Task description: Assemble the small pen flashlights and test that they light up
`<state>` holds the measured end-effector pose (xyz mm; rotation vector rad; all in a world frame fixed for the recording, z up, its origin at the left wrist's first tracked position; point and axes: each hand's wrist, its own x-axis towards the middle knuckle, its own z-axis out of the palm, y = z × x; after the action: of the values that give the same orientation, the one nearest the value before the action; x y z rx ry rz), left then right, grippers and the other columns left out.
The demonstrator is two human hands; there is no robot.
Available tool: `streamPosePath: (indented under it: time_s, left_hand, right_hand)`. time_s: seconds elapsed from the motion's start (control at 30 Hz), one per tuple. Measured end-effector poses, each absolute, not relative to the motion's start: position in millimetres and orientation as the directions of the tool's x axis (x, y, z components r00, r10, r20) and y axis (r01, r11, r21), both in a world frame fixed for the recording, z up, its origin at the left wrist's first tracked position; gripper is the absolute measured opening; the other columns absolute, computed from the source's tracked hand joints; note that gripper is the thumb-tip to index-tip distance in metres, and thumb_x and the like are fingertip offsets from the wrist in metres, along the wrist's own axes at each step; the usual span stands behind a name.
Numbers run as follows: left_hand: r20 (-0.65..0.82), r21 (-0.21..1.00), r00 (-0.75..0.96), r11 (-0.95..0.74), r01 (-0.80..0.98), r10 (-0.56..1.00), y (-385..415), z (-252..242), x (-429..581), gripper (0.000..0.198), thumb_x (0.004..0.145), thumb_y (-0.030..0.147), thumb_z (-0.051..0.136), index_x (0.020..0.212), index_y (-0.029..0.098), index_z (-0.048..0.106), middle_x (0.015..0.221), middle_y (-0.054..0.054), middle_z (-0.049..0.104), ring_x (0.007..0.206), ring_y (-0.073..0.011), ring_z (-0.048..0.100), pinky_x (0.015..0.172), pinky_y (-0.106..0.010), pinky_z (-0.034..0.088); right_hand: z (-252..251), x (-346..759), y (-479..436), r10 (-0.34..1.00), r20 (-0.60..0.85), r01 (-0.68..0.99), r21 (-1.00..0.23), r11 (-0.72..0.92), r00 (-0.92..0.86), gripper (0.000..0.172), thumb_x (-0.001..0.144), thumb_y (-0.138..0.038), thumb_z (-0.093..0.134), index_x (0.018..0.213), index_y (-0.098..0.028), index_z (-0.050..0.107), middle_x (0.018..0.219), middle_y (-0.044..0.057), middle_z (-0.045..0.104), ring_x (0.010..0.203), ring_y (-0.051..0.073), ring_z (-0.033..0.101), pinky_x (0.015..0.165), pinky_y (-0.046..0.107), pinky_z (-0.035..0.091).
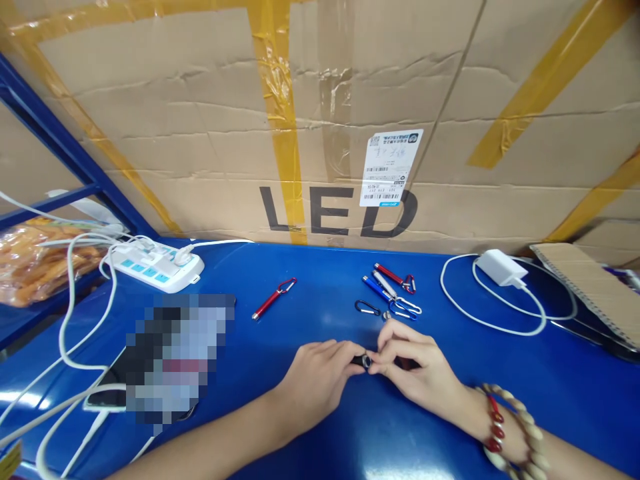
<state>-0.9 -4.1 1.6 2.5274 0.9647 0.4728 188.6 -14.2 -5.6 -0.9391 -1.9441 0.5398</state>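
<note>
My left hand (315,380) and my right hand (415,367) meet over the blue table (310,280), fingers pinched together on a small black keychain flashlight (364,361). Only its middle shows between the fingertips. Just beyond my right hand lies a small pile of keychain flashlights (393,288), red, blue and silver, with carabiner clips. A single red keychain flashlight (273,299) lies apart to the left of the pile. A beaded bracelet (510,427) is on my right wrist.
A white power strip (157,263) with plugs and white cables sits at the back left. A phone (107,393) lies at the left, partly blurred. A white charger (500,267) with coiled cable is at the right. A large cardboard box (325,120) marked LED walls the back.
</note>
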Motion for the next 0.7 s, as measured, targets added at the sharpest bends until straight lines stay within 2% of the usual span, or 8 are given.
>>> streamPosePath:
  time_s: [0.33,0.7]
  left_hand:
    - [0.111,0.476,0.662,-0.625,0.619,0.741,-3.1,4.3,0.8,0.004,0.089,0.017,0.047,0.087,0.02,0.049,0.089,-0.001,0.07,0.083,-0.0188,0.068,0.069,-0.028,0.05]
    - [0.218,0.448,0.659,-0.674,0.587,0.72,-5.4,1.8,-0.6,0.008,0.089,0.016,0.047,0.083,0.02,0.048,0.086,0.0,0.07,0.078,-0.0166,0.068,0.066,-0.024,0.049]
  right_hand:
    - [-6.7,185.2,-10.8,0.849,0.446,0.434,-0.73,0.528,-0.284,0.033,0.079,-0.032,0.062,0.052,-0.017,0.051,0.064,0.001,0.052,0.053,0.01,0.049,0.046,0.021,0.038]
    - [-3.3,182.4,-11.5,0.905,0.335,0.4,-0.816,0.417,-0.261,0.036,0.077,-0.038,0.062,0.051,-0.016,0.05,0.064,0.0,0.049,0.05,0.009,0.044,0.044,0.021,0.037]
